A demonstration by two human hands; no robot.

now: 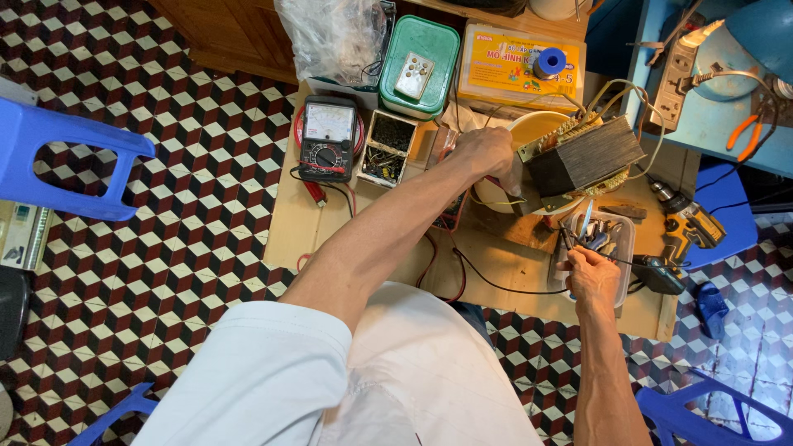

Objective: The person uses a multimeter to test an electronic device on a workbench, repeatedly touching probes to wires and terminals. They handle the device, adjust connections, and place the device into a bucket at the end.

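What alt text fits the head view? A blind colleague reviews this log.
A person's left hand steadies a wire-wound transformer on a cardboard-covered board, while the right hand reaches into a small tray of tools. An analog multimeter lies to the left.

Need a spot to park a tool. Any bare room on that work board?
Bare board lies left-front, below the multimeter with only its red leads nearby. Another patch sits front-centre between the left hand and right hand, crossed by a black wire. Around the transformer, parts tray and drill it is crowded.
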